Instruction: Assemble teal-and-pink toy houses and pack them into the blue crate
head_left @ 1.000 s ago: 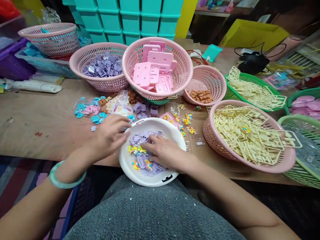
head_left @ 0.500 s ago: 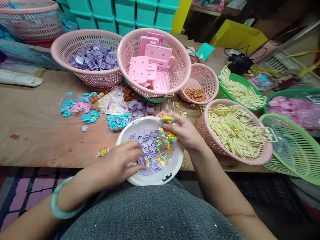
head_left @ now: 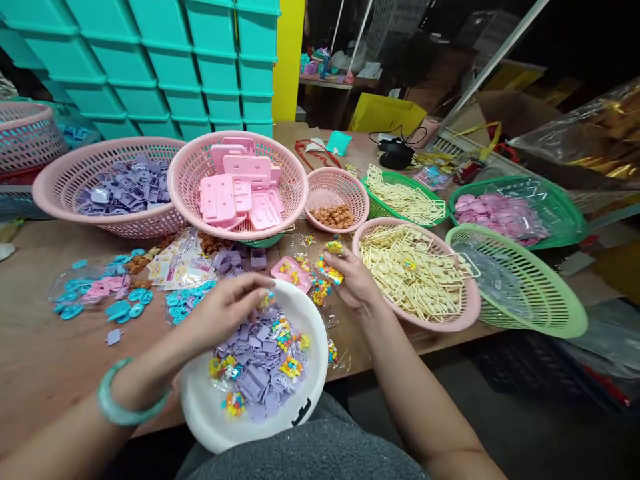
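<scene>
A white bowl [head_left: 200, 400] rests at the table edge against my lap, holding purple plastic pieces [head_left: 253, 373] and small clear packets of colourful bits [head_left: 293, 365]. My left hand [head_left: 227, 310], with a green bangle on its wrist, hovers over the bowl's far rim and pinches one small colourful packet. My right hand [head_left: 350, 277] is just right of the bowl, closed on a bunch of colourful packets [head_left: 327, 267], next to the pink basket of cream plastic frames [head_left: 463, 317].
Pink baskets hold purple parts [head_left: 65, 183], pink plates [head_left: 190, 200] and brown bits [head_left: 325, 183]. Green baskets [head_left: 550, 320] stand at right. Blue and pink loose pieces [head_left: 105, 297] and sticker sheets [head_left: 175, 267] lie on the wooden table [head_left: 30, 333]. Teal crates [head_left: 150, 60] are stacked behind.
The view swung right and up. My right hand left the bowl and lifted a bunch of packets to the bowl's right. My left hand moved over the bowl, picking a packet.
</scene>
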Available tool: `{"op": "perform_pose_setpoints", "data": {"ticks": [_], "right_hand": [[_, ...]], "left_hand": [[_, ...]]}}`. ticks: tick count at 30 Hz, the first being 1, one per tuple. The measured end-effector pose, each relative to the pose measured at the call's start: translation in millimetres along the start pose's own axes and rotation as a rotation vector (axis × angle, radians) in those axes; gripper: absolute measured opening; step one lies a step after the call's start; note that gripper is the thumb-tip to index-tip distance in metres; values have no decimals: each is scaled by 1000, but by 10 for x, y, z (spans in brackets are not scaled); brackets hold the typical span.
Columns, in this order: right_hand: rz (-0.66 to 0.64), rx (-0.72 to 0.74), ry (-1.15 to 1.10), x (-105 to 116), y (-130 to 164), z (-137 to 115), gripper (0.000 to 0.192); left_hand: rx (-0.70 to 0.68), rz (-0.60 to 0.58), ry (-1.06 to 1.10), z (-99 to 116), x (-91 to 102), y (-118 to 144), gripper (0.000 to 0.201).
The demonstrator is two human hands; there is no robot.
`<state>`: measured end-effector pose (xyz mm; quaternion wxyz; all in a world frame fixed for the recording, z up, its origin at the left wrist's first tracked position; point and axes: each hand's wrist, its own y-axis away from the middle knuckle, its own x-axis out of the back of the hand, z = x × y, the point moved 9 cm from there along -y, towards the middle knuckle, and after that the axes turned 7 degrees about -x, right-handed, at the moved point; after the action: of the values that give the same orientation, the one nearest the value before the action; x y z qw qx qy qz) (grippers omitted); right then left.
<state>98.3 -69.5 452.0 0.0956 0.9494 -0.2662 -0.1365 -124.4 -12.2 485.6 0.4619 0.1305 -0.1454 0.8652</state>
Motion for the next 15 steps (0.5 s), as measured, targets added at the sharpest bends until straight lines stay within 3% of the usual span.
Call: {"op": "perform_pose_setpoints", "data": {"ticks": [2,5,8,10,12,13,15], "right_hand": [[70,94,78,44,-215,-19,50],[156,187,207,73,-444,-8,48],[150,169,304,93,-454,60,41],[170,257,464,97,-250,-39,40],[153,469,712,-33,117,-261,34],[66,575,851,-189,325,-338,26],[-287,670,1127,-600,723,-275,16]], "left_hand": [[58,52,-21,-9,27,-345,29],[80,-3,-162,37,-155,-822,37],[60,-73,-237,127,-281,-987,40],[6,-98,-350,221,-226,-863,39],[-54,-116,-530,305,-110,-588,31],[-65,-144,-607,313,-70,-416,26],[-56,-287,-654,229,-108,-43,16]]}}
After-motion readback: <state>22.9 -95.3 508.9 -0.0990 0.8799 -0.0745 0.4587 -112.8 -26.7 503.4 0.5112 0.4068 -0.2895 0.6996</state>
